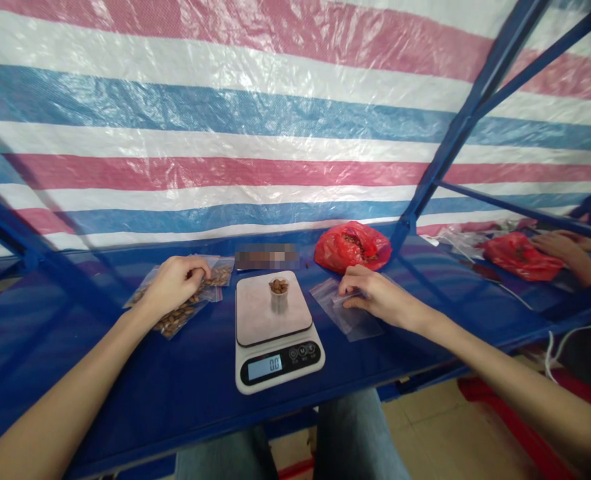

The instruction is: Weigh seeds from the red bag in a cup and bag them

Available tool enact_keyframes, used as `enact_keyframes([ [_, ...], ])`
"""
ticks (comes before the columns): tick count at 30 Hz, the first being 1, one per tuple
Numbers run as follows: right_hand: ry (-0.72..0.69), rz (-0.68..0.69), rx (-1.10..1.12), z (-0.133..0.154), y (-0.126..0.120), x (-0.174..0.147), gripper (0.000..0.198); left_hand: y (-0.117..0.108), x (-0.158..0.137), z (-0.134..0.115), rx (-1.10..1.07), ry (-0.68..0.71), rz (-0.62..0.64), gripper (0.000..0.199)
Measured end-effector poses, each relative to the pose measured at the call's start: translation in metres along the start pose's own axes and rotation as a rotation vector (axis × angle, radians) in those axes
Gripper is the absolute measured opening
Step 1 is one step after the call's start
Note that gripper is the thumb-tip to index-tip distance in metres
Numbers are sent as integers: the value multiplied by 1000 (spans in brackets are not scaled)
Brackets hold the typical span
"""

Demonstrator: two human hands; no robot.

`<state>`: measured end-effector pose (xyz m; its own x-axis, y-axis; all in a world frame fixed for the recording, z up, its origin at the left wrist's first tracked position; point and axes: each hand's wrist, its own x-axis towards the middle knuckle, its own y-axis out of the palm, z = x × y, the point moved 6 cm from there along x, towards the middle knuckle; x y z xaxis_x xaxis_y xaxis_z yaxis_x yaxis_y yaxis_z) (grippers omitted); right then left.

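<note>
Several clear zip bags point(178, 316) of brown seeds or nuts lie in a pile left of the scale. My left hand point(180, 283) rests over them with curled fingers; whatever is in its fingertips is hidden. A white kitchen scale point(248, 313) reads 0.0. On its plate stands a small clear cup point(279, 301) heaped with brown pieces. To the right, my right hand point(372, 293) pinches the upper part of an empty-looking clear zip bag point(352, 323) lying on the table. Behind that hand sits a red plastic bag point(332, 248), its mouth showing more brown pieces.
The blue table point(195, 393) runs along a striped tarp point(225, 173), with blue metal posts point(445, 160) on both sides. A blurred-out item point(266, 257) lies behind the scale. At far right, another person's hands point(560, 243) touch a second red bag point(518, 257).
</note>
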<state>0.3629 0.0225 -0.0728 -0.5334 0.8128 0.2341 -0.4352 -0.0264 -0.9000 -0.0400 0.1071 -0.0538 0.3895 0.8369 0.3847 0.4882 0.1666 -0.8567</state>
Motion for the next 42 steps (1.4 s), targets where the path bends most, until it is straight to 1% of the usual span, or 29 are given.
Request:
enact_keyframes([
  [3,-61,12,-79,11,-8,14,10,-2,-1,-1,10,-15,-11,32],
  [6,-100,21,-76,21,-32,36,14,-10,0,-6,2,-54,-64,31],
  [7,-108,-10,-50,25,-44,45,11,-14,2,-9,-21,-64,-93,30],
  [9,-87,-135,2,32,-65,66,3,-22,9,-21,-118,-65,-165,30],
  [11,-83,-275,42,40,-76,91,7,-25,22,-41,-254,-2,-169,31],
  [12,-99,-334,63,45,-77,103,12,-24,31,-52,-306,45,-155,30],
  [13,-121,-361,80,50,-74,117,13,-22,40,-63,-337,91,-139,33],
  [14,-150,-363,89,56,-68,131,12,-20,50,-74,-364,137,-122,38],
  [16,-201,-372,117,66,-59,156,8,-13,70,-94,-380,217,-45,51],
  [17,-227,-380,143,70,-57,167,8,-11,81,-101,-371,245,-26,52],
  [19,-273,-411,192,76,-59,185,10,-10,100,-111,-339,271,36,41],
  [20,-293,-426,205,78,-62,192,11,-14,109,-113,-330,272,34,32],
  [21,-309,-446,209,79,-66,198,12,-18,116,-115,-328,274,21,29],
  [23,-332,-493,195,79,-75,207,14,-26,128,-114,-326,257,43,28],
  [25,-350,-542,180,79,-81,211,16,-31,133,-111,-321,233,95,27],
  [28,-375,-559,174,79,-80,211,13,-32,133,-105,-307,224,170,27],
  [31,-386,-508,186,78,-74,208,11,-28,131,-100,-295,229,198,36],
  [34,-389,-402,190,75,-67,207,11,-22,129,-96,-295,222,208,46],
  [35,-383,-374,191,73,-66,208,11,-20,130,-95,-297,220,204,46],
  [39,-347,-333,215,68,-63,209,8,-17,131,-95,-306,234,169,35],
  [42,-358,-337,197,74,-62,208,6,-14,132,-95,-273,248,148,35],
])
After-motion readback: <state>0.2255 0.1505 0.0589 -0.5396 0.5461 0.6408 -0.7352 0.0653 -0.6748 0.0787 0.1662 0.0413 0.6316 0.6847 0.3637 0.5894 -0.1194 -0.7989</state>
